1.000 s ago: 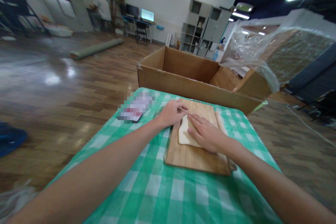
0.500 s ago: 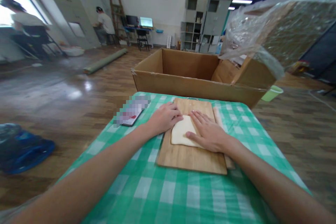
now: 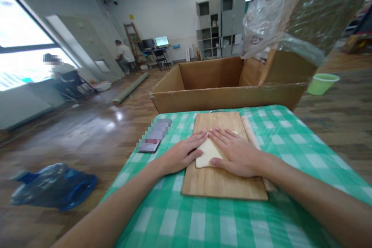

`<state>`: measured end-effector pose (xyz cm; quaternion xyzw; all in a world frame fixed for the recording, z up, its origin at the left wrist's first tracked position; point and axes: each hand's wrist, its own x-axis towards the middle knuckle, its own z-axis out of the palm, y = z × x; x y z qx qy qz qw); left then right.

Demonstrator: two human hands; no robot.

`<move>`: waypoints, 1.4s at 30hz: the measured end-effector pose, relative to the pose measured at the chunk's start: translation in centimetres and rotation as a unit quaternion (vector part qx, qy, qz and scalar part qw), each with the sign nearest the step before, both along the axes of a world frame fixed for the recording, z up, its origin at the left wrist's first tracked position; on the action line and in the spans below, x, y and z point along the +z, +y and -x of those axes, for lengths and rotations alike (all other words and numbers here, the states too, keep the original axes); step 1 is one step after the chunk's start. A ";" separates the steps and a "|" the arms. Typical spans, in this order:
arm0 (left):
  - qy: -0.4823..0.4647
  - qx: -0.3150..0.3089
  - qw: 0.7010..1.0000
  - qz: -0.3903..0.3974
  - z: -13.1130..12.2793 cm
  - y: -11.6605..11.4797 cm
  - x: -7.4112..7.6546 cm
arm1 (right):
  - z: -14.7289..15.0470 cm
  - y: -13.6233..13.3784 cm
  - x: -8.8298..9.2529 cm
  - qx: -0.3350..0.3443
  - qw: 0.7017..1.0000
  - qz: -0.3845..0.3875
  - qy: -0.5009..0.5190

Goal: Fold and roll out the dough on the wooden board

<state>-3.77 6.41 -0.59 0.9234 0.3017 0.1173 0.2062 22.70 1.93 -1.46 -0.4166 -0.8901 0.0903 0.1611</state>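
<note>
A pale, flattened sheet of dough lies on a wooden cutting board. My right hand rests flat over the dough's right part, fingers stretched out and thumb apart, hiding much of it. My left hand lies at the dough's left edge, fingers extended, its fingertips meeting those of the right hand near the dough's far side. Along the board's right edge lies a rolling pin, partly hidden behind my right hand and forearm.
A green checked cloth covers the table. A blurred phone lies left of the board. Beyond the table stands a large cardboard box. On the floor are a blue water bottle and a green bucket. Two people sit at the back left.
My left hand's bent fingers have straightened and now lie flat by the dough. My right hand stays spread on the dough. The head view has shifted, showing more of the room's left side.
</note>
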 end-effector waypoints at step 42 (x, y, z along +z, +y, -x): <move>0.010 0.079 0.982 -0.173 -1.1 -9.8 3.0 | 2.2 -1.0 2.4 0.078 0.991 0.111 0.007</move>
